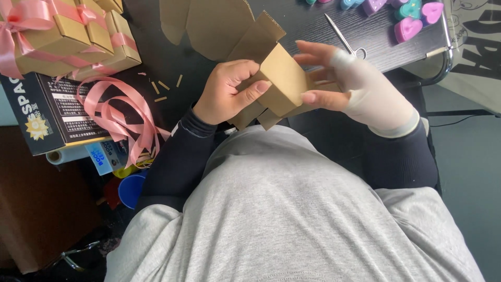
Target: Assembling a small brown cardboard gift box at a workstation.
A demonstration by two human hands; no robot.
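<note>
A small brown cardboard box (282,78), partly folded with loose flaps, is held in front of my chest over the dark table (376,36). My left hand (227,91) grips its left side, thumb pressed on the front face. My right hand (347,86), wrapped in a pale beige support glove, holds the right side with fingers spread along the edge. Flat brown cardboard blanks (209,23) lie on the table behind the box.
Finished brown boxes tied with pink ribbon (68,36) are stacked at the upper left, beside a loose pink ribbon (120,115) and a dark printed box (47,112). Scissors (344,36) and heart-shaped coloured pieces (412,18) lie at the upper right.
</note>
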